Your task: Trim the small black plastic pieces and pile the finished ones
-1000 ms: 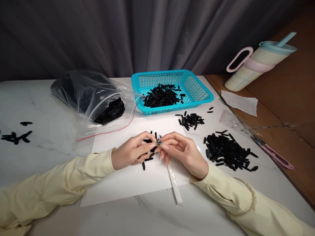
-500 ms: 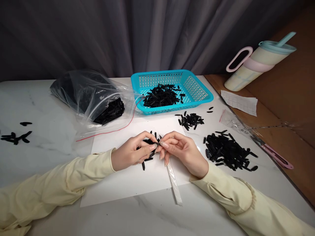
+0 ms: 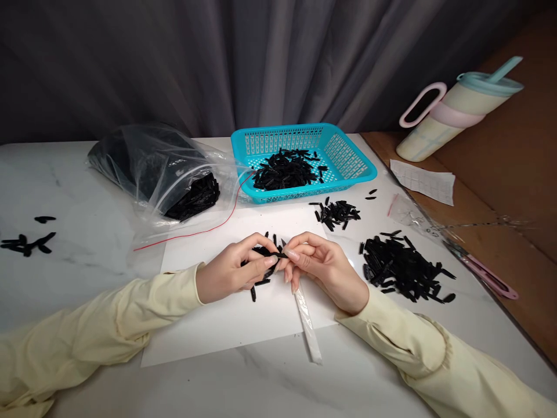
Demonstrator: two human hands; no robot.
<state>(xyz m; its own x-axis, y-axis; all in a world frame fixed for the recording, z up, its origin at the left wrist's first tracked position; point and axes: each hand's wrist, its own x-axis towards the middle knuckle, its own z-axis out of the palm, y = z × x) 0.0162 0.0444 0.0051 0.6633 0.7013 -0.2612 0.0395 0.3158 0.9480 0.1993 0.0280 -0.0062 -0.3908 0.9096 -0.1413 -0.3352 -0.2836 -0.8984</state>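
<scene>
A small, slim black piece (image 3: pixel 281 255) is pinched by its left end between the thumb and index finger of my left hand (image 3: pixel 228 270). At its other end, the thumb and fingertips of my right hand (image 3: pixel 328 270) close on it. A slim tool with a white-wrapped handle (image 3: pixel 308 328) passes under my right fingers, and a dark pointed tip (image 3: pixel 284 241) shows above them. Whether those fingers grip the tool I cannot tell. Several more black pieces (image 3: pixel 262 282) lie beneath my hands on a white sheet (image 3: pixel 209 331), partly hidden by my fingers.
A blue basket (image 3: pixel 354 148) with black pieces stands at the back. Left of it lies an open clear zip bag (image 3: pixel 174 168) of them. Two piles (image 3: pixel 337 213) (image 3: pixel 402 267) sit right. Pink-handled scissors (image 3: pixel 491 276), a paper slip (image 3: pixel 424 183) and a tumbler (image 3: pixel 456 119) are further right.
Both hands stay nearly in place. The right thumb and fingertips have shifted slightly on the black piece, and more of it shows between the hands.
</scene>
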